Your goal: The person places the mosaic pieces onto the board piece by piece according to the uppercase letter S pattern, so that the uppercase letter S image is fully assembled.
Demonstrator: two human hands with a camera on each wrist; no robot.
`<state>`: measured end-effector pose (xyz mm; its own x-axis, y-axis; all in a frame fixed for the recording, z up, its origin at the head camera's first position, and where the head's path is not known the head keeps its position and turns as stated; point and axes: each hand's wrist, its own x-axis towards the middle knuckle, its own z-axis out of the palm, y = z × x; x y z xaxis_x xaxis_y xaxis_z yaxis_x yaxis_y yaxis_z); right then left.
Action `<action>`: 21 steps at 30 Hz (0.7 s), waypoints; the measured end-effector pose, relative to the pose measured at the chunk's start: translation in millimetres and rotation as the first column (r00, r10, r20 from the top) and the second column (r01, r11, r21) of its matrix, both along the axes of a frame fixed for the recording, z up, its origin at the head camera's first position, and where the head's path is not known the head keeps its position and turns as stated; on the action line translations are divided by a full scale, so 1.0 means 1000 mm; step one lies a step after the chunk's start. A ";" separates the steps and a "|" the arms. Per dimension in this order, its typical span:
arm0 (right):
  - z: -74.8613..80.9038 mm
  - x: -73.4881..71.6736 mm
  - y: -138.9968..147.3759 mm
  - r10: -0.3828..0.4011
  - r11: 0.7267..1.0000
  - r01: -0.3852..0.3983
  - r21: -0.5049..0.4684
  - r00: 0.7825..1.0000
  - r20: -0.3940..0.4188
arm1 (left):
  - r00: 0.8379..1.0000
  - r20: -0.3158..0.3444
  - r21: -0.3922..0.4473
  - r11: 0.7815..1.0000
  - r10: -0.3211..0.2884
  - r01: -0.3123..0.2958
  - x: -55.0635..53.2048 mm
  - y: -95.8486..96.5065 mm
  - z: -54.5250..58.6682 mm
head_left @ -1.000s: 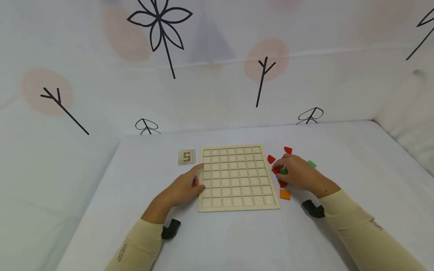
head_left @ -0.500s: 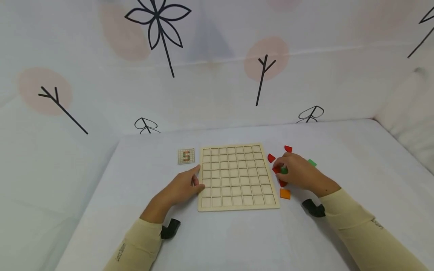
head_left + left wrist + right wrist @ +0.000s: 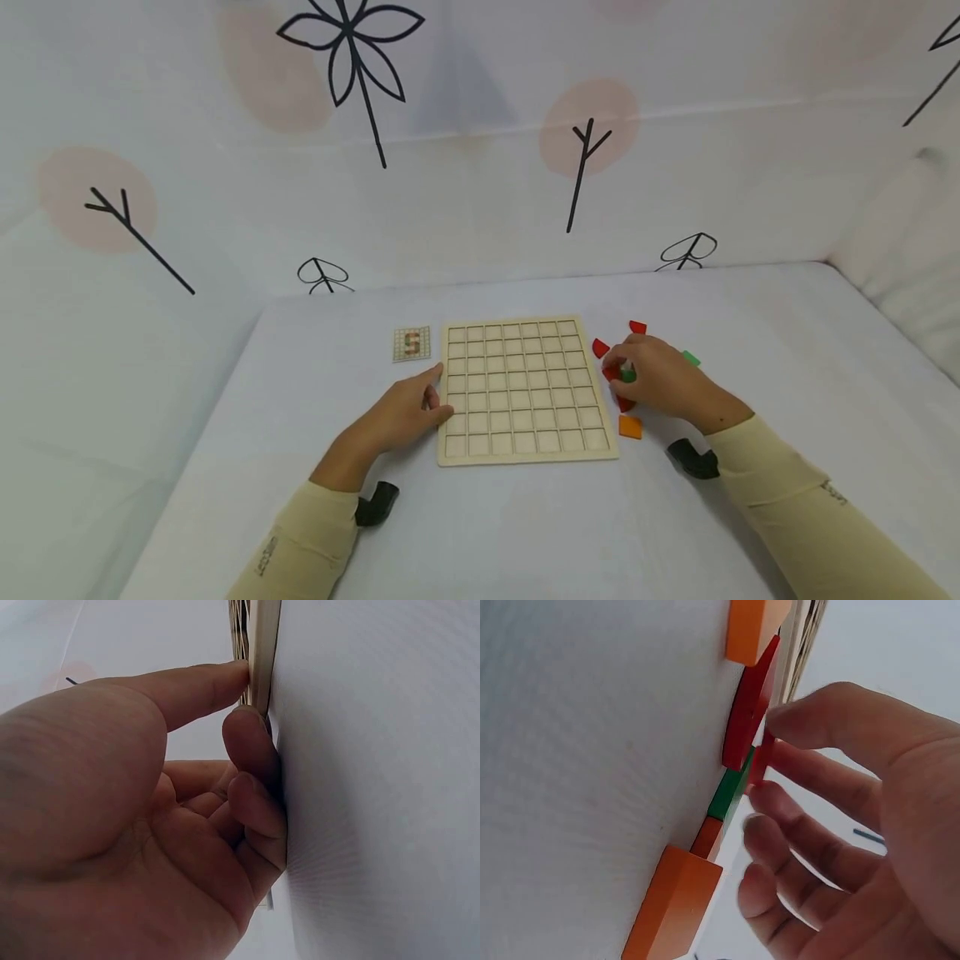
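Observation:
In the head view, a pale wooden grid board (image 3: 517, 462) lies flat on the white table. My left hand (image 3: 399, 417) rests at its left side, the thumb on the rim and the index finger stretched to the edge. The left wrist view shows the thumb touching the board edge (image 3: 262, 652), the other fingers bent beside it on the cloth. My right hand (image 3: 660, 379) is over the colored pieces right of the board. Its thumb and fingers pinch a small red piece (image 3: 760, 757), above another red piece (image 3: 751, 705) and a green piece (image 3: 731, 787).
A small pattern card (image 3: 412, 343) with a colored figure lies left of the board. Red quarter-round pieces (image 3: 600, 348), a light green piece (image 3: 691, 358) and an orange square (image 3: 630, 427) lie around my right hand. A printed cloth (image 3: 480, 200) hangs behind the table.
My left index fingertip has drawn back slightly from over the board's rim to its edge. My right hand stays at the pieces with barely any motion. The board has not moved.

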<state>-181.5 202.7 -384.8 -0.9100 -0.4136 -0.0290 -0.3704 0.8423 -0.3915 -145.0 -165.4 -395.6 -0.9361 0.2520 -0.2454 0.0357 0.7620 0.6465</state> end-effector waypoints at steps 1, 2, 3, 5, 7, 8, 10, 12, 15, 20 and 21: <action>0.001 0.000 -0.001 0.000 1.000 0.000 -0.001 1.000 -0.010 | 1.000 0.001 0.002 1.000 0.000 0.000 0.000 0.000 0.000; 0.001 0.000 -0.001 0.002 1.000 -0.002 -0.003 1.000 -0.023 | 1.000 0.002 0.005 1.000 0.001 -0.001 0.000 0.000 0.000; 0.002 0.000 -0.002 0.004 1.000 -0.004 -0.008 0.999 -0.034 | 1.000 0.003 0.007 1.000 0.001 -0.001 0.000 0.000 0.000; 0.005 0.000 -0.005 0.008 1.000 -0.009 -0.015 0.999 -0.048 | 1.000 0.006 0.010 1.000 0.003 -0.003 0.000 -0.001 0.001; 0.007 0.000 -0.009 0.015 0.999 -0.017 -0.028 0.998 -0.054 | 1.000 0.009 0.005 1.000 0.005 -0.005 0.000 -0.001 0.001; 0.008 -0.001 -0.011 0.021 0.999 -0.023 -0.033 0.998 -0.060 | 1.000 0.009 0.001 1.000 0.006 -0.006 0.000 -0.001 0.001; 0.011 -0.001 -0.016 0.030 0.999 -0.033 -0.042 0.997 -0.067 | 1.000 0.009 -0.007 1.000 0.006 -0.006 -0.001 -0.001 0.001; 0.013 -0.002 -0.021 0.037 0.998 -0.040 -0.047 0.997 -0.072 | 1.000 0.006 -0.011 1.000 0.005 -0.005 -0.001 -0.001 0.001; 0.016 -0.004 -0.029 0.036 0.998 -0.039 -0.042 0.997 -0.072 | 1.000 0.000 -0.011 1.000 -0.002 0.002 -0.001 -0.001 0.002; 0.019 -0.009 -0.043 0.035 0.998 -0.038 -0.058 0.998 -0.055 | 1.000 0.001 -0.004 1.000 -0.012 0.012 0.000 -0.001 0.002; 0.020 -0.010 -0.045 0.038 0.997 -0.041 -0.064 0.998 -0.056 | 1.000 0.001 -0.003 1.000 -0.012 0.012 0.000 -0.001 0.002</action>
